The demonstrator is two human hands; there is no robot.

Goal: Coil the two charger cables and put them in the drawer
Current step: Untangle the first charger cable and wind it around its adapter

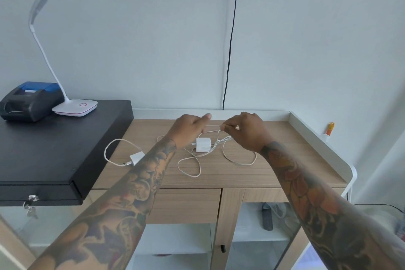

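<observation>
Two white charger cables lie on the wooden tabletop. One cable runs in loose loops from a square white adapter at the middle. My left hand and my right hand are raised over it, each pinching a short stretch of this cable held between them. The second cable curves in a loop at the left and ends in a smaller white adapter, partly hidden by my left forearm. A shut wooden drawer front sits under the tabletop.
A black cash-drawer box with keys in its lock fills the left side, carrying a black and blue receipt printer and a white desk lamp. A white raised rim borders the table's back and right. A black wire hangs down the wall.
</observation>
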